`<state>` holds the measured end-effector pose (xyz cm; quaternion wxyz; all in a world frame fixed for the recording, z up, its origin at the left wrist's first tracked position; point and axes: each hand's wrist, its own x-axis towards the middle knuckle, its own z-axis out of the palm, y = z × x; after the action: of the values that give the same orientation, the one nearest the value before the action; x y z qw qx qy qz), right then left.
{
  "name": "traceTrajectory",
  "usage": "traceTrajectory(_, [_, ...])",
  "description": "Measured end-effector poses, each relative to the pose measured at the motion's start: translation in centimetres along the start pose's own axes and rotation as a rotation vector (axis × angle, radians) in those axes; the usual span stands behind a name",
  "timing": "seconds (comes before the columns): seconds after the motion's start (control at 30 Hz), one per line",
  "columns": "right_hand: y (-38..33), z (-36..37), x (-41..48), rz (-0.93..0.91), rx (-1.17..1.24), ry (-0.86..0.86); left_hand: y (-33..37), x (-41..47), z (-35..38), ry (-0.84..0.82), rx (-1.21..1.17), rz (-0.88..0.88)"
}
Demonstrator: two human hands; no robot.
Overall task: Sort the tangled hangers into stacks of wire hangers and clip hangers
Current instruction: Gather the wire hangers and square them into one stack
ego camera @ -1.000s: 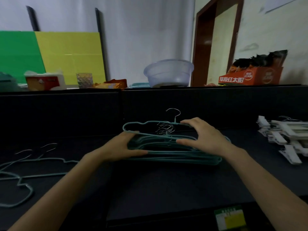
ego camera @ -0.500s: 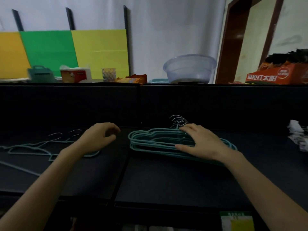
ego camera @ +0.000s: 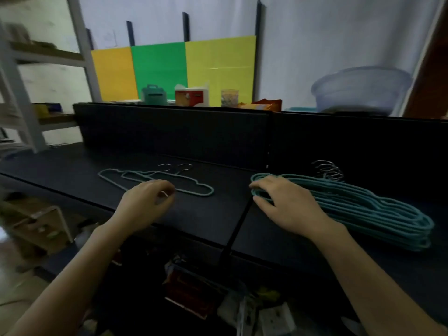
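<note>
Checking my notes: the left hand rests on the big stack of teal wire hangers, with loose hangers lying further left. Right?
Not quite: the head view shows the right hand resting on that stack of teal wire hangers. The loose hangers do lie further left.

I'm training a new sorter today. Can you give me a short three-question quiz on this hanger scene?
1. True or false: the right hand rests on the stack of teal wire hangers.
2. The loose wire hangers lie: A) left of the stack; B) on top of it; C) under the right hand.
3. Fill in: the left hand holds ____.
Key: 1 true; 2 A; 3 nothing.
</note>
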<state>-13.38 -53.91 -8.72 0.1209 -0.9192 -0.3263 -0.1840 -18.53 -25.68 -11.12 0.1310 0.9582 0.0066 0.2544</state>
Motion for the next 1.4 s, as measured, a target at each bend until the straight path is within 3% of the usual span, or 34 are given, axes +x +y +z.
traceTrajectory(0.27, [-7.2, 3.5, 4.8, -0.115, 0.000, -0.029, -8.0, -3.1, -3.7, -0.011, 0.004, -0.095])
traceTrajectory(0.57, [-12.8, 7.2, 11.7, -0.035, -0.056, -0.054, -18.1, 1.8, -3.8, -0.031, 0.022, 0.077])
traceTrajectory(0.87, [-14.1, 9.0, 15.1, 0.161, -0.137, -0.125, -23.2, 7.5, -1.2, -0.310, -0.047, 0.256])
traceTrajectory(1.17, [-12.8, 10.7, 15.5, 0.360, -0.013, -0.293, -24.6, 11.1, 0.5, -0.627, -0.361, 0.268])
traceTrajectory(1.4, [-10.8, 11.7, 15.7, 0.486, 0.128, -0.369, -25.2, 11.9, 1.1, -0.475, -0.282, 0.402])
